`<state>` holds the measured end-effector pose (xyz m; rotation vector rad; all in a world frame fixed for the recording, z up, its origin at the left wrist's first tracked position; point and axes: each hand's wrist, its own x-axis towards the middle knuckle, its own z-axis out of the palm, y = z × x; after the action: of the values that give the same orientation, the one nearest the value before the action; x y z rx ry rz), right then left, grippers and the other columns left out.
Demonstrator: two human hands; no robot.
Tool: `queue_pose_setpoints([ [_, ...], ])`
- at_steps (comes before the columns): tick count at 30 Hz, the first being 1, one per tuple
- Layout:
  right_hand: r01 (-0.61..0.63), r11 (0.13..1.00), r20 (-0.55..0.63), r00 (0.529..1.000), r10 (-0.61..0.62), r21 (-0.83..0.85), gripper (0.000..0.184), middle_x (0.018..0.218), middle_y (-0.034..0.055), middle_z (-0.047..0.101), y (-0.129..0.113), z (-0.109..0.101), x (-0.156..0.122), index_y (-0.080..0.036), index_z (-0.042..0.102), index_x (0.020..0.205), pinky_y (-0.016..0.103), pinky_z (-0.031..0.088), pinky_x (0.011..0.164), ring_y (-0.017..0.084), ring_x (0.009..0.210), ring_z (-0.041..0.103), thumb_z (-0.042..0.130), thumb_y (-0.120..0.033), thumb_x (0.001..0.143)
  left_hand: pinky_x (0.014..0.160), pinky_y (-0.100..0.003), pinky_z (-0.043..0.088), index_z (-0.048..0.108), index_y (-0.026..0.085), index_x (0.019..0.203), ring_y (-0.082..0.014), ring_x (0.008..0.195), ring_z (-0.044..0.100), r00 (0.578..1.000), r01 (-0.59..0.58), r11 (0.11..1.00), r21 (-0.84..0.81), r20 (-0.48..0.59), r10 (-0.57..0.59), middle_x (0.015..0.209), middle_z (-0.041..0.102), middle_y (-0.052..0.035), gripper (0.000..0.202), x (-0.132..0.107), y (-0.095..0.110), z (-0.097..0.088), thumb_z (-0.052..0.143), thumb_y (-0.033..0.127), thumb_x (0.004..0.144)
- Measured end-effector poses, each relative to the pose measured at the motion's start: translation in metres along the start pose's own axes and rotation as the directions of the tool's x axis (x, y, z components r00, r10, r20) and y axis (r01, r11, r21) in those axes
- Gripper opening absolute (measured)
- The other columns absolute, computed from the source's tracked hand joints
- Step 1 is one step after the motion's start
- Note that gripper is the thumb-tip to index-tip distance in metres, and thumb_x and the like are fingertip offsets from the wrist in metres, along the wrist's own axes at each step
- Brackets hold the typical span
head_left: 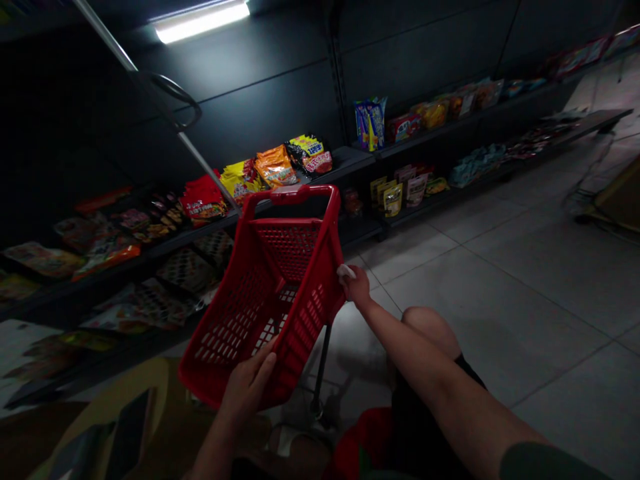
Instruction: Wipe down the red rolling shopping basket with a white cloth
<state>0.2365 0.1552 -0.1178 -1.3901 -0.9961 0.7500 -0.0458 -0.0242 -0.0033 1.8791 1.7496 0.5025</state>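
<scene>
While between left hand [247,383] and right hand [355,285], a red basket [307,327].

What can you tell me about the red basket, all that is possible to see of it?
The red shopping basket looks like moulded plastic, with walls pierced by rows of small holes and a solid rim. It leans, far end raised, in front of the shelves. The left hand grips its near wall; the right hand holds its side rim over a white thing. A dark pole runs from beneath it toward the floor.
</scene>
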Motion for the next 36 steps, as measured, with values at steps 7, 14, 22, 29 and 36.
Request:
queue_pose_setpoints([
  [7, 0.444, 0.894, -0.107, 0.893, -0.437, 0.061, 0.03, 0.116, 0.0056, 0.062, -0.076, 0.02, 0.019, -0.023, 0.064, 0.114, 0.036, 0.04, 0.101, 0.02, 0.112, 0.053, 0.062, -0.032, 0.086, 0.113, -0.039, 0.039, 0.063, 0.02, 0.129, -0.0251, 0.126, 0.057, 0.999, -0.009, 1.0, -0.021, 0.034, 0.009, 0.13, 0.065, -0.0047, 0.055, 0.012, -0.018, -0.012, 0.045, 0.055, 0.091],
  [14, 0.277, 0.935, 0.113, 0.96, -0.257, -0.222, 0.024, 0.096, 0.0051, 0.067, -0.01, -0.001, -0.003, -0.021, 0.072, 0.097, 0.038, 0.039, 0.096, 0.022, 0.097, 0.056, 0.067, -0.02, 0.073, 0.114, -0.038, 0.037, 0.067, 0.019, 0.124, -0.0247, 0.127, 0.057, 0.998, 0.029, 0.997, -0.071, 0.049, -0.025, 0.13, 0.066, -0.0046, 0.059, 0.022, -0.041, -0.035, 0.04, 0.059, 0.091],
  [22, 0.493, 0.87, -0.176, 0.856, -0.487, -0.006, 0.026, 0.119, 0.0076, 0.059, -0.091, 0.006, 0.037, -0.022, 0.063, 0.112, 0.038, 0.038, 0.103, 0.021, 0.115, 0.05, 0.059, -0.03, 0.087, 0.105, -0.038, 0.043, 0.067, 0.026, 0.118, -0.0257, 0.121, 0.061, 0.999, 0.054, 0.971, 0.232, -0.002, -0.055, 0.121, 0.071, -0.0057, 0.059, 0.079, 0.033, -0.029, 0.022, 0.056, 0.096],
  [29, 0.112, 0.992, -0.09, 0.989, -0.116, -0.055, 0.029, 0.107, 0.0086, 0.067, 0.013, 0.024, 0.011, -0.018, 0.066, 0.104, 0.04, 0.041, 0.1, 0.024, 0.108, 0.056, 0.062, -0.024, 0.075, 0.088, -0.038, 0.047, 0.056, 0.021, 0.124, -0.0289, 0.106, 0.067, 0.998, 0.047, 0.949, 0.312, -0.047, -0.034, 0.109, 0.072, -0.0141, 0.056, 0.141, 0.078, 0.014, 0.017, 0.052, 0.099],
  [36, 0.085, 0.958, -0.131, 0.99, -0.051, 0.273, 0.042, 0.116, 0.0071, 0.064, -0.031, 0.031, 0.039, -0.019, 0.055, 0.125, 0.034, 0.048, 0.091, 0.02, 0.104, 0.059, 0.053, -0.038, 0.087, 0.081, -0.032, 0.045, 0.055, 0.025, 0.121, -0.0267, 0.099, 0.069, 0.999, 0.027, 0.951, 0.309, -0.041, -0.015, 0.101, 0.074, -0.0091, 0.05, 0.139, 0.074, 0.017, 0.022, 0.054, 0.098],
])
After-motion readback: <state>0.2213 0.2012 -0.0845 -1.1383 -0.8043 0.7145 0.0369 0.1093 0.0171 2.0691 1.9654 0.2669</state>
